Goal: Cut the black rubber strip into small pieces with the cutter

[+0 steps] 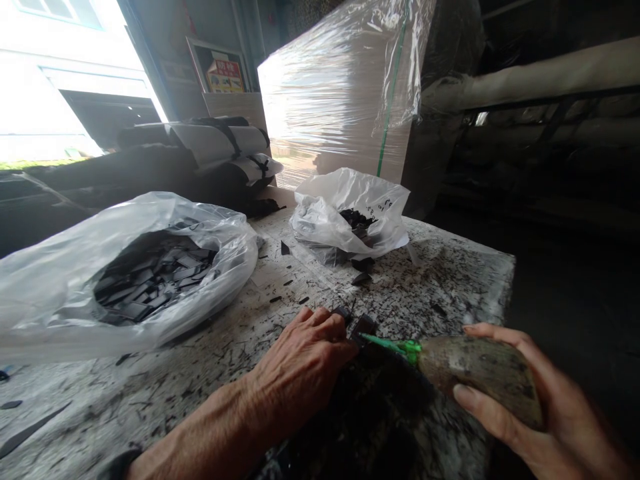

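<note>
My right hand point(533, 393) is wrapped round a stained, yellowish squeeze bottle point(475, 370), thumb on the near side and fingers on the far side. The bottle lies tilted over, and its thin green nozzle point(393, 343) points left. The nozzle's tip meets or hovers just over a small black piece point(363, 328); I cannot tell which. My left hand point(313, 350) is closed, knuckles up, with its fingertips at that black piece, partly hiding it. Dark material below both hands is too shadowed to make out.
At the left, a clear plastic bag point(225, 293) holds many flat black pieces point(155, 273). A smaller white bag point(325, 227) with black scraps stands at the back. Black bits litter the stained white tabletop point(450, 267). Behind are wrapped boards point(325, 113) and rolls point(210, 143).
</note>
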Available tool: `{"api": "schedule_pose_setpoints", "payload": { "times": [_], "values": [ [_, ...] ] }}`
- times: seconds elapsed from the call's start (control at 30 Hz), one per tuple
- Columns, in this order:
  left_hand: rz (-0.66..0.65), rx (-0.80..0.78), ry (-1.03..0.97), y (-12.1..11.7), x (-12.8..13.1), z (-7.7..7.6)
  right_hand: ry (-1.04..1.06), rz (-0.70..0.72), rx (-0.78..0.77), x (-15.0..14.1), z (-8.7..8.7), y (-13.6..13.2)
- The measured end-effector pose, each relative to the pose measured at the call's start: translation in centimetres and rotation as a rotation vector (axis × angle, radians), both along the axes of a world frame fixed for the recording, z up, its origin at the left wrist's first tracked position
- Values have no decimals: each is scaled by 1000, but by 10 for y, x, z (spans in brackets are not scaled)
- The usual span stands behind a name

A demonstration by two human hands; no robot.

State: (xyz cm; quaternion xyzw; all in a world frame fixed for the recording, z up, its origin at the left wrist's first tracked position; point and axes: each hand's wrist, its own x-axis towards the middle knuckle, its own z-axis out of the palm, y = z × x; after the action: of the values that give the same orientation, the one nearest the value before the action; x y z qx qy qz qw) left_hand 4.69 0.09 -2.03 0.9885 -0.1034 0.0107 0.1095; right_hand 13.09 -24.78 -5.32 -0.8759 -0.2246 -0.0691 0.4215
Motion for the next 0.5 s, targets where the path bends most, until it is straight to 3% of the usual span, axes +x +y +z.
{"api": "schedule_pose_setpoints", "payload": {
  "times": [0.33, 0.5],
  "values": [
    [-27, 18, 9, 4, -2, -2, -65, 81, -59, 9, -2, -5],
    [-16, 32, 6, 2, -2, -1, -141, 85, -55, 5, 5, 1]
  ]
}}
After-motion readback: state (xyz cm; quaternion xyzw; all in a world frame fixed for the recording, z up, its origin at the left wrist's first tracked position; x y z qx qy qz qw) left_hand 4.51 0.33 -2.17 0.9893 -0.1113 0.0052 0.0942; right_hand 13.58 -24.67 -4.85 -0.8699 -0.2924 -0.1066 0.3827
